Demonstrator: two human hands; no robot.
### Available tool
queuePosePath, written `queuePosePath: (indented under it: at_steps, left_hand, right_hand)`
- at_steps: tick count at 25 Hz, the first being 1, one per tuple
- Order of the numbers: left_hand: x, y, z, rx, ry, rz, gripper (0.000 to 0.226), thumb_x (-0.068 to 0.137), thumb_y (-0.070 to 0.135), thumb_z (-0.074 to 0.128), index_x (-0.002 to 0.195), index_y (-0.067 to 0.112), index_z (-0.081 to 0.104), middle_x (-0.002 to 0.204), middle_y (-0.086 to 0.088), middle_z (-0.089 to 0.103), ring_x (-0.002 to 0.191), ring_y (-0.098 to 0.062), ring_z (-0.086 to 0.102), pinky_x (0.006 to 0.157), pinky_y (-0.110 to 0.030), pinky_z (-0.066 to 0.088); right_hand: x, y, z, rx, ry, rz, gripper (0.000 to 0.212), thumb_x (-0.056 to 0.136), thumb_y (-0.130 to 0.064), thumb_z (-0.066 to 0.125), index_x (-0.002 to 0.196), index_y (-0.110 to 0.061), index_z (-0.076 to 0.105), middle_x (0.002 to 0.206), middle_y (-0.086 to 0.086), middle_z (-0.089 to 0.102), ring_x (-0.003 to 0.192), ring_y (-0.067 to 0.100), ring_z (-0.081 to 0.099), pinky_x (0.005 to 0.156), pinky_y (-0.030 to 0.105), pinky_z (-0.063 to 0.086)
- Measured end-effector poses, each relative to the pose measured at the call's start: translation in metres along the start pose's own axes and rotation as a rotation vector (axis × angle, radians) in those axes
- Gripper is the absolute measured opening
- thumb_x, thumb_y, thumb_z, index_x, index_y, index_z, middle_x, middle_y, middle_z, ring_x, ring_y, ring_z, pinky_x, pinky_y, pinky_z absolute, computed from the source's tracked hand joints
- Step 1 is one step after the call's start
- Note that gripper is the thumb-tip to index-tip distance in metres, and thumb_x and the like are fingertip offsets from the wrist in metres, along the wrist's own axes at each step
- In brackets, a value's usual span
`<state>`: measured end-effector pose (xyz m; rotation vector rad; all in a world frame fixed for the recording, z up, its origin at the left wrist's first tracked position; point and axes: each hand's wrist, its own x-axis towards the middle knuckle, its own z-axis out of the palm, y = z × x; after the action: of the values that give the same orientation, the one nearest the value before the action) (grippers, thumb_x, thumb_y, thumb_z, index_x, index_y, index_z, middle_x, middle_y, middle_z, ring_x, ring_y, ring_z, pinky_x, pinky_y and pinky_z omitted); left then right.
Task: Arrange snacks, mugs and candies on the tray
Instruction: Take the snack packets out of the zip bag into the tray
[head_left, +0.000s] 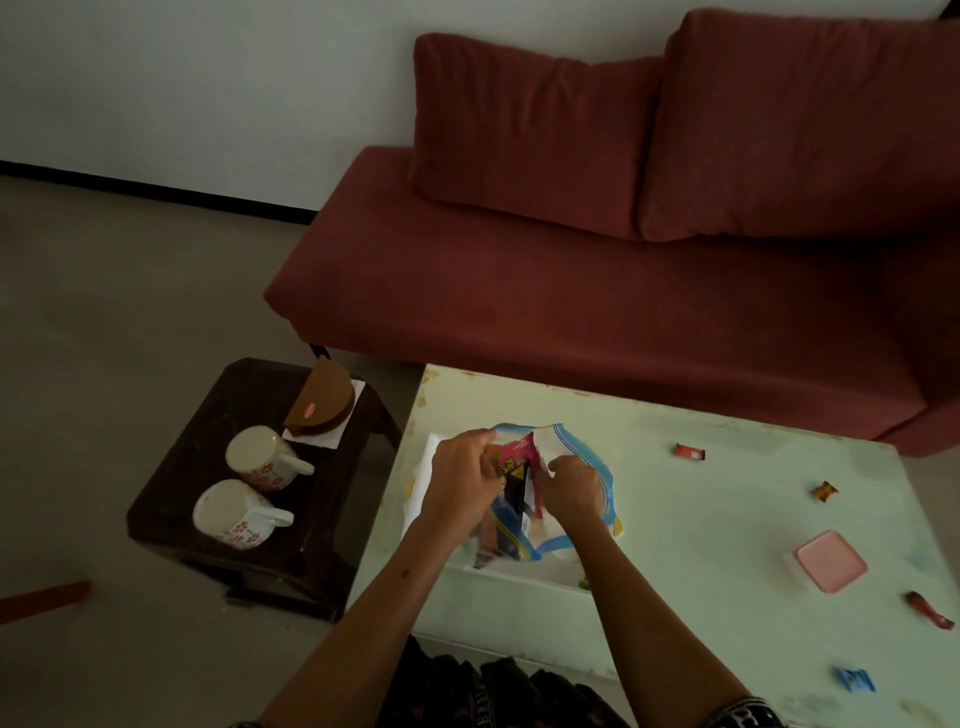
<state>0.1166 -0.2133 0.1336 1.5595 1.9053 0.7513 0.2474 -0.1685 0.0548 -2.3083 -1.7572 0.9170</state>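
A pale green tabletop (701, 519) is seen before a red sofa (623, 291). Over the white tray (519, 579), a clear blue-edged bag (566, 467) of colourful snack packets (511, 499) is pinched by the left hand (465, 480) and right hand (571, 486), fingers clamped on its rim.

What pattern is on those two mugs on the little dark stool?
White with small red flowers low on the sides, seen in the head view: mugs.

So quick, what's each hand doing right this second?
Left hand: fingers curled round the rim of the blue-edged plastic bag, holding it open.
Right hand: fingers curled inside the bag, gripping a snack packet.
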Motion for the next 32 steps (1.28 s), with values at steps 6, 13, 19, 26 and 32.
queuePosePath:
  at_steps: [6,13,19,26,32]
  left_hand:
    - [0.0,-0.005,0.0,-0.004,-0.016,-0.021,0.036,0.08,0.0,0.055,0.114,0.001,0.062,0.112,-0.017,0.068,0.102,-0.027,0.064,0.09,-0.031,0.049]
    - [0.022,-0.011,0.008,0.071,0.012,-0.112,0.039,0.079,0.001,0.055,0.117,-0.002,0.059,0.116,-0.023,0.065,0.112,-0.034,0.058,0.098,-0.037,0.042]
    - [0.031,-0.019,0.006,0.129,0.1,-0.263,0.036,0.078,-0.001,0.057,0.114,0.0,0.062,0.11,-0.024,0.067,0.104,-0.036,0.062,0.091,-0.039,0.047]
    - [0.029,-0.007,0.002,0.149,0.139,-0.259,0.039,0.081,-0.002,0.057,0.119,0.003,0.059,0.112,-0.019,0.068,0.104,-0.032,0.063,0.092,-0.043,0.05]
    - [0.02,-0.008,0.004,0.099,0.132,-0.26,0.037,0.081,-0.004,0.056,0.118,0.003,0.06,0.107,-0.018,0.07,0.098,-0.03,0.066,0.088,-0.039,0.051]
  right_hand:
    - [-0.008,-0.023,-0.017,-0.012,0.056,-0.164,0.026,0.091,-0.02,0.049,0.092,-0.01,0.073,0.093,0.012,0.073,0.087,0.03,0.067,0.075,0.033,0.054]
    - [-0.011,-0.016,-0.16,0.144,0.572,-0.118,0.022,0.079,-0.018,0.062,0.098,-0.019,0.073,0.097,0.014,0.074,0.093,0.038,0.066,0.075,0.036,0.051]
    - [0.037,0.044,-0.15,0.189,0.617,0.067,0.016,0.081,-0.01,0.061,0.093,-0.013,0.071,0.098,0.017,0.073,0.094,0.039,0.064,0.075,0.035,0.046]
    - [0.097,0.097,-0.014,0.04,0.035,0.113,0.023,0.087,-0.02,0.059,0.1,-0.009,0.075,0.104,0.018,0.072,0.097,0.036,0.065,0.078,0.033,0.05]
    - [0.126,0.135,0.008,0.017,-0.145,0.139,0.027,0.085,-0.024,0.064,0.107,-0.009,0.072,0.11,0.016,0.071,0.104,0.034,0.064,0.083,0.034,0.049]
